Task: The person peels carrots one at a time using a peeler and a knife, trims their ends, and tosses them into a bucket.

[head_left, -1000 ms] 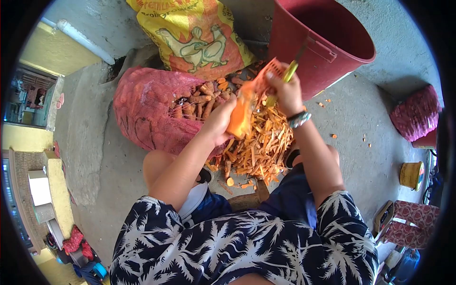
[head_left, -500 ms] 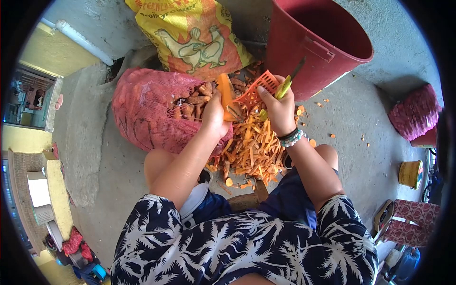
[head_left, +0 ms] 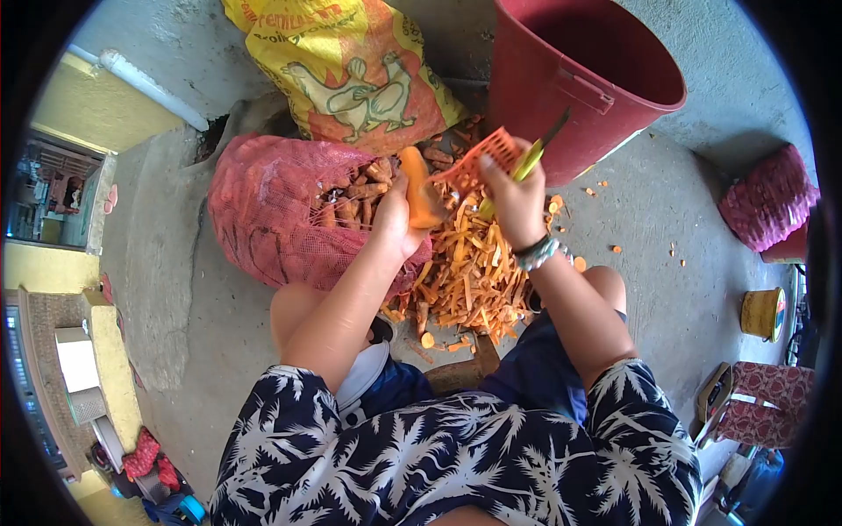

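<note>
My left hand [head_left: 399, 217] is wrapped round a thick carrot [head_left: 419, 195], which is bright orange and mostly peeled. My right hand [head_left: 517, 203] grips an orange peeler [head_left: 484, 161] with a perforated plastic body. A knife [head_left: 531, 158] with a yellow-green handle is held in the same hand, its dark blade pointing up and away. The peeler's near end lies close to the carrot's right side; blur hides whether they touch. Under both hands spreads a heap of carrot peelings [head_left: 474, 272]. Unpeeled carrots [head_left: 355, 195] show in the opening of a red mesh sack [head_left: 281, 215] at left.
Behind the peelings stand a yellow printed feed sack [head_left: 360, 83] and a tall red bin [head_left: 548, 96]. Carrot ends dot the concrete floor [head_left: 649, 228]. On the right are a purple bundle [head_left: 767, 206] and a yellow bucket [head_left: 761, 314]. My knees flank the heap.
The peeler has tilted and shifted slightly in my right hand beside the carrot. The carrot has turned a little, showing more smooth orange surface. Both hands keep their hold.
</note>
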`<state>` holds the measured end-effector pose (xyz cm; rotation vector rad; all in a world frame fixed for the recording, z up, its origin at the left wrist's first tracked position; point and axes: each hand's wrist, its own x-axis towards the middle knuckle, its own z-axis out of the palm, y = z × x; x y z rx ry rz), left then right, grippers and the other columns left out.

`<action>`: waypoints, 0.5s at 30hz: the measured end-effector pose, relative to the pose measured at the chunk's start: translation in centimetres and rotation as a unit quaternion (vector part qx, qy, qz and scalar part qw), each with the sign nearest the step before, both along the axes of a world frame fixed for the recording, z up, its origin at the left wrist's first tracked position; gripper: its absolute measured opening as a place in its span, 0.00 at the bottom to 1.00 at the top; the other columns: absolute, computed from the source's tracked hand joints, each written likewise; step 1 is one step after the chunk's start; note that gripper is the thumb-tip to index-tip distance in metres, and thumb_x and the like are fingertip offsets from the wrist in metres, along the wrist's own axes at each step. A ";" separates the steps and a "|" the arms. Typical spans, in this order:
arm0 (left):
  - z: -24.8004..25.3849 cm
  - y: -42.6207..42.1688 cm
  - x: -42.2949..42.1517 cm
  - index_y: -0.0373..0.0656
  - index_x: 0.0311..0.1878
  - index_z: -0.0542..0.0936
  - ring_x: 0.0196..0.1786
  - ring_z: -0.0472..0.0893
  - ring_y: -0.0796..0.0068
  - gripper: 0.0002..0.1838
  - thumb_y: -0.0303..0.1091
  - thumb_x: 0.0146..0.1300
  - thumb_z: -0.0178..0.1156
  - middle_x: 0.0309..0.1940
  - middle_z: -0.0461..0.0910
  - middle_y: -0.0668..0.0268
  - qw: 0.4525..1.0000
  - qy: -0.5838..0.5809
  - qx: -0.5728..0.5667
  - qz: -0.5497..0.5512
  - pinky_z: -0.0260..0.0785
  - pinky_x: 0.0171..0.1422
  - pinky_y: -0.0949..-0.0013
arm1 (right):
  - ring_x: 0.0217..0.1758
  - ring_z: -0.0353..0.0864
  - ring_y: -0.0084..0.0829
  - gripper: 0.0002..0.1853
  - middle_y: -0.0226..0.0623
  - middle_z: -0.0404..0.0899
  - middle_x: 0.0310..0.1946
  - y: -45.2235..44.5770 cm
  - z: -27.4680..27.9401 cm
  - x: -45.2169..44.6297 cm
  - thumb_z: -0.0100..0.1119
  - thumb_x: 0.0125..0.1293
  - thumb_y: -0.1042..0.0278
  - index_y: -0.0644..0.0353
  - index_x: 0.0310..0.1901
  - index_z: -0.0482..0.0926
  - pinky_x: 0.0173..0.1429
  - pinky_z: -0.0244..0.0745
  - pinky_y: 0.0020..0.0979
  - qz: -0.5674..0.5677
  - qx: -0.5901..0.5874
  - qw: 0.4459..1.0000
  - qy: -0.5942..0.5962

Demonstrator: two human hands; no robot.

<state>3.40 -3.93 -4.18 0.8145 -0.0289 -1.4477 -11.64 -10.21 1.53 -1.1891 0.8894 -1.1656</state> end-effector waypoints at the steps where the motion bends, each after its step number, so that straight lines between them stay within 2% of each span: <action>1: 0.0 -0.2 -0.3 0.43 0.48 0.68 0.38 0.76 0.69 0.18 0.47 0.70 0.37 0.36 0.74 0.63 1.000 -0.007 0.008 0.006 0.71 0.44 0.62 | 0.33 0.78 0.22 0.16 0.35 0.78 0.34 0.9 -0.6 0.2 0.60 0.57 0.75 0.67 0.46 0.69 0.36 0.75 0.23 -0.007 -0.028 1.000 0.010; 3: 0.5 -0.3 -0.9 0.44 0.48 0.68 0.37 0.76 0.71 0.18 0.47 0.70 0.37 0.35 0.73 0.64 1.000 -0.013 0.015 0.009 0.71 0.43 0.63 | 0.35 0.78 0.23 0.16 0.36 0.78 0.35 1.6 -0.6 0.2 0.60 0.57 0.76 0.68 0.46 0.69 0.39 0.75 0.24 -0.016 -0.064 0.997 0.026; 6: 2.3 0.3 -2.0 0.45 0.48 0.68 0.36 0.76 0.73 0.18 0.49 0.69 0.39 0.35 0.73 0.65 0.998 -0.052 0.039 0.020 0.71 0.40 0.65 | 0.36 0.78 0.23 0.16 0.36 0.78 0.35 -0.2 -0.2 -0.3 0.60 0.56 0.76 0.69 0.46 0.69 0.38 0.75 0.24 0.014 -0.074 0.995 0.058; 7: 3.2 0.5 -2.4 0.44 0.49 0.68 0.36 0.76 0.73 0.19 0.50 0.69 0.39 0.36 0.74 0.64 0.994 -0.084 0.063 -0.018 0.71 0.40 0.66 | 0.34 0.78 0.22 0.16 0.35 0.78 0.34 -1.4 -0.2 -0.3 0.61 0.56 0.76 0.68 0.46 0.70 0.35 0.75 0.22 0.054 -0.035 0.998 0.027; 9: 4.1 1.2 -2.8 0.43 0.50 0.68 0.36 0.76 0.73 0.21 0.51 0.69 0.40 0.36 0.74 0.63 0.988 -0.116 0.087 -0.059 0.72 0.39 0.67 | 0.30 0.78 0.20 0.17 0.34 0.78 0.33 -4.8 -0.5 -1.0 0.61 0.56 0.76 0.67 0.47 0.70 0.29 0.74 0.20 0.040 -0.003 0.998 0.047; 11: 4.6 2.3 -2.4 0.39 0.53 0.66 0.36 0.77 0.72 0.24 0.52 0.67 0.42 0.37 0.74 0.62 0.980 -0.085 0.047 -0.171 0.72 0.38 0.68 | 0.26 0.77 0.19 0.17 0.33 0.78 0.32 -8.9 -1.9 -2.5 0.61 0.56 0.75 0.65 0.47 0.70 0.25 0.71 0.18 -0.004 -0.001 1.000 0.023; 12: 5.1 2.8 -1.5 0.38 0.54 0.65 0.36 0.77 0.71 0.26 0.52 0.66 0.44 0.37 0.74 0.61 0.965 -0.057 -0.033 -0.253 0.73 0.39 0.68 | 0.25 0.75 0.18 0.16 0.33 0.78 0.31 -10.0 -2.6 -3.2 0.60 0.57 0.75 0.64 0.47 0.70 0.24 0.70 0.18 -0.056 -0.001 0.998 0.027; 13: 4.9 2.8 -1.2 0.38 0.54 0.65 0.36 0.77 0.71 0.26 0.52 0.66 0.44 0.37 0.74 0.61 0.965 -0.058 -0.033 -0.254 0.73 0.39 0.68 | 0.24 0.74 0.17 0.16 0.32 0.77 0.31 -10.5 -2.8 -3.6 0.60 0.57 0.74 0.64 0.46 0.70 0.23 0.69 0.18 -0.108 -0.002 0.994 0.031; 14: 4.2 2.6 -0.8 0.39 0.53 0.67 0.39 0.77 0.70 0.25 0.51 0.66 0.45 0.38 0.74 0.60 0.974 -0.056 -0.029 -0.220 0.73 0.41 0.67 | 0.22 0.72 0.16 0.15 0.30 0.77 0.30 -10.6 -3.2 -3.7 0.60 0.57 0.74 0.63 0.46 0.70 0.22 0.67 0.18 -0.106 0.021 0.994 -0.028; 15: 3.7 2.3 -0.4 0.40 0.52 0.68 0.41 0.78 0.68 0.24 0.51 0.65 0.46 0.39 0.75 0.60 0.981 -0.054 -0.027 -0.184 0.74 0.43 0.66 | 0.22 0.72 0.16 0.15 0.30 0.77 0.30 -9.7 -2.7 -3.3 0.60 0.57 0.74 0.63 0.46 0.70 0.22 0.67 0.18 -0.104 0.019 0.994 -0.029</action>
